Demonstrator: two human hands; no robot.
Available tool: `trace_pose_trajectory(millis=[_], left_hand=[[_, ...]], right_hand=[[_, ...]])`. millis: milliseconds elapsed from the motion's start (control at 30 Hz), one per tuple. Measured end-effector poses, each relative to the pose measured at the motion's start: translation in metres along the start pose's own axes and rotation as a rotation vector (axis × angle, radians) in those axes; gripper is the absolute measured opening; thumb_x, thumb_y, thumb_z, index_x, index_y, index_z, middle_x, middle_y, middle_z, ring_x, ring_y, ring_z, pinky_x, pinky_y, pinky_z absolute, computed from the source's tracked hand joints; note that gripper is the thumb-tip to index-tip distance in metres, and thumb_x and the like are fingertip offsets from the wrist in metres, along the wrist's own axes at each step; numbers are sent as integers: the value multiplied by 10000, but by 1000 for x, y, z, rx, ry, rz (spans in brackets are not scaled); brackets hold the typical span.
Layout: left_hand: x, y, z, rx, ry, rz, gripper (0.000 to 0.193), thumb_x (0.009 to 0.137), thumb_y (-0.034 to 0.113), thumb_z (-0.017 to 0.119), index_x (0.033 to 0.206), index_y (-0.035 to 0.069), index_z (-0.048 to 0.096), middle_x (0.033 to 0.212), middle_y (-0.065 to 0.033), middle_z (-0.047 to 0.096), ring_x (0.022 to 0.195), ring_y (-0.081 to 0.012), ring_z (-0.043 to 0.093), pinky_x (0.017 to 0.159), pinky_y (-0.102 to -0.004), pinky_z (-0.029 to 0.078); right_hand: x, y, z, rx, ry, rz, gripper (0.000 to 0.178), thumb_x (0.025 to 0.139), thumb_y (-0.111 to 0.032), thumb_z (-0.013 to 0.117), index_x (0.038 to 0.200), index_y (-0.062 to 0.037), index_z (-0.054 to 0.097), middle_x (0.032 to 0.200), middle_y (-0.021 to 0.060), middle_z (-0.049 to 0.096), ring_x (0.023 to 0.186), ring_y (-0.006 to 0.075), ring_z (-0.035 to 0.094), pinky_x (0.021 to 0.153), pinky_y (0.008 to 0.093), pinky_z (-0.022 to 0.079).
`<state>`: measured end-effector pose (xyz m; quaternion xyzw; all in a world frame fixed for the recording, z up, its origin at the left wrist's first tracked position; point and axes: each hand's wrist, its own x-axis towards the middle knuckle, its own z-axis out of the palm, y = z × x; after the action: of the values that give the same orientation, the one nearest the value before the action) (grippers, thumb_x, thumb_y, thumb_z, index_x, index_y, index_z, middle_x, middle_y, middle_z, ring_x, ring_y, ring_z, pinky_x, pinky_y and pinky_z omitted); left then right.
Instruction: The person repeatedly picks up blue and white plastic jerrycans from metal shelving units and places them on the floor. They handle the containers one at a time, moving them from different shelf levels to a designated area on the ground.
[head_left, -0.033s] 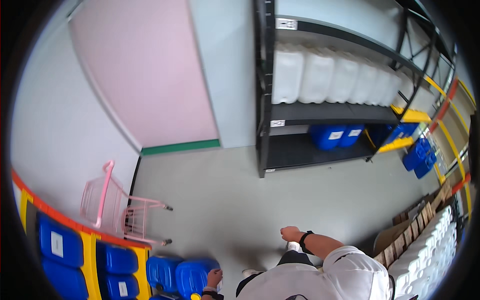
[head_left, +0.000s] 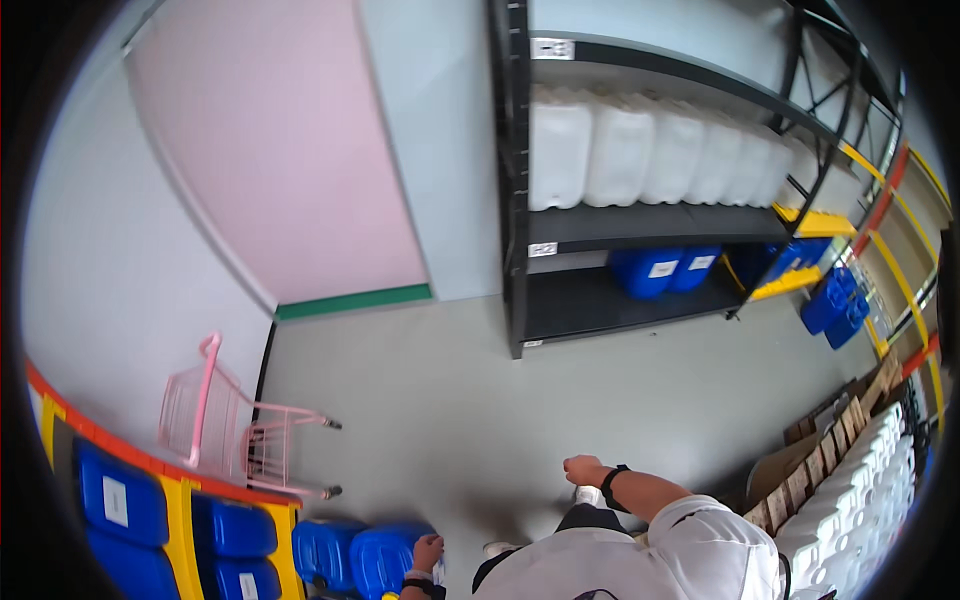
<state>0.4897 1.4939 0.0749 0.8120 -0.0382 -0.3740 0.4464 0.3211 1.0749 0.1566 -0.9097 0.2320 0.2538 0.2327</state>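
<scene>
My right hand [head_left: 583, 469] is out in front of my body over the grey floor, its fingers curled in and nothing seen in them. A black band circles that wrist. My left hand [head_left: 428, 552] hangs low on the left with its fingers curled, and I see nothing in it. It is nearest to a blue jerrycan [head_left: 385, 560], overlapping its edge in the head view; whether they touch I cannot tell. A second blue jerrycan [head_left: 325, 552] stands to the left of that one. My white shoes [head_left: 590, 494] show below my body.
A pink shopping cart [head_left: 205, 410] stands by the left wall. Blue containers [head_left: 120, 490] fill a yellow-and-orange rack at lower left. Ahead, a black shelf rack [head_left: 640, 232] holds white jerrycans [head_left: 620, 150] and blue drums [head_left: 645, 273]. White jerrycans [head_left: 840, 520] and wooden pallets [head_left: 800, 490] line the right.
The view has shifted slightly, so the shelf rack and wall sit a little further left. Both hands keep nearly the same pose.
</scene>
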Motion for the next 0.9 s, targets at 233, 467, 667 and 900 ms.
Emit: trace_pose_trajectory(millis=[233, 467, 667, 900], left_hand=[[75, 170, 152, 209, -214, 151, 325, 757, 270, 576, 944, 6, 602, 827, -134, 631, 701, -210, 618, 655, -309, 485], [95, 304, 325, 575, -455, 508, 350, 788, 307, 568, 1007, 35, 576, 884, -134, 622, 830, -243, 592, 746, -318, 461], [149, 333, 407, 551, -596, 343, 356, 774, 323, 584, 988, 39, 591, 901, -140, 625, 848, -255, 599, 750, -327, 465], [207, 377, 484, 522, -586, 221, 341, 757, 339, 593, 925, 43, 613, 872, -125, 631, 815, -246, 605, 743, -326, 468]], right_hand=[[-72, 180, 17, 164, -6, 353, 275, 738, -225, 485, 952, -98, 604, 987, 122, 608, 939, 289, 568, 793, 397, 459], [-123, 350, -22, 231, 30, 642, 291, 749, -215, 481, 969, -59, 591, 1020, 153, 591, 966, 295, 559, 815, 395, 457], [-118, 427, -49, 311, 73, 694, 291, 752, -229, 489, 969, -62, 586, 1009, 155, 592, 956, 309, 558, 807, 407, 457], [-50, 479, -85, 321, -23, 608, 285, 752, -276, 502, 992, -152, 594, 1019, 96, 597, 971, 274, 551, 814, 384, 451]])
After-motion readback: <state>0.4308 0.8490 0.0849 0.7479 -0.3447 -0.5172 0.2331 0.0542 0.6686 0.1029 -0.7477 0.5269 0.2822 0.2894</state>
